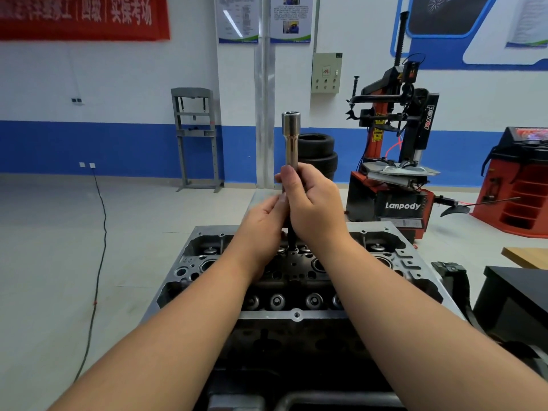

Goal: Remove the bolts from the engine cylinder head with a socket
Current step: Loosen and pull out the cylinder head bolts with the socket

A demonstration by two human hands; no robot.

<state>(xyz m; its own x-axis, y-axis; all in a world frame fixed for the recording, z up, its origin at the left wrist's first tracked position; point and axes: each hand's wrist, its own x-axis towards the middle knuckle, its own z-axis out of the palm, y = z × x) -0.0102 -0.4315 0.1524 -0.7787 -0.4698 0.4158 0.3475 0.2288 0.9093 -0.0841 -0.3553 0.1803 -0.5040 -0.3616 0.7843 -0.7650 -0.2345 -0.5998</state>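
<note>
A long chrome socket (291, 137) stands upright above the grey engine cylinder head (189, 262), its open end pointing up. My right hand (311, 209) grips its lower part, thumb against the shaft. Below that hand a dark shaft (292, 238), the bolt or the socket's lower end, reaches down to the middle of the head. My left hand (264, 223) pinches this shaft from the left, just under the right hand. The spot where the shaft meets the head is partly hidden by my hands.
The head sits on a dark engine block (296, 345) in front of me. A red and black tyre changer (394, 173) stands behind on the right, stacked tyres (318, 155) behind the socket, a grey press frame (197, 137) at the wall, a black cable (99, 262) on the floor at left.
</note>
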